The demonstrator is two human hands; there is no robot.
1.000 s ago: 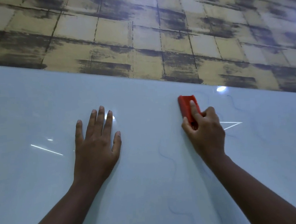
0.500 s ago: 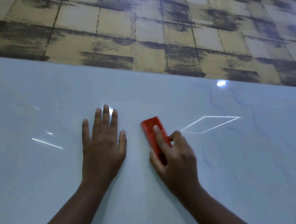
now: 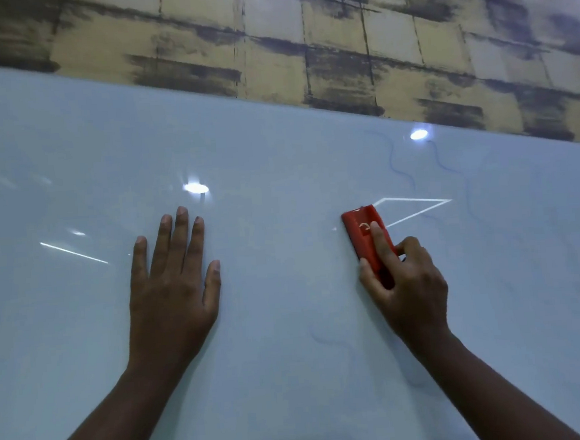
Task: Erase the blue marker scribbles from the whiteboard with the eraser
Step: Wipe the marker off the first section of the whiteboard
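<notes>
A glossy whiteboard (image 3: 277, 152) fills most of the head view. My right hand (image 3: 406, 287) grips a red eraser (image 3: 363, 230) and holds it against the board, forefinger laid along its top. Thin blue wavy scribbles (image 3: 402, 172) run above and right of the eraser, another scribble line (image 3: 464, 187) sits further right, and a faint squiggle (image 3: 328, 342) lies below, between my arms. My left hand (image 3: 173, 290) rests flat on the board to the left, fingers straight and slightly spread.
A yellow and dark checkered wall surface (image 3: 304, 47) lies beyond the board's upper edge. Bright light reflections (image 3: 195, 188) and thin white line glints (image 3: 414, 207) show on the board.
My right hand swept the eraser left towards my left hand, then back to the right. My left hand stayed flat in place.
</notes>
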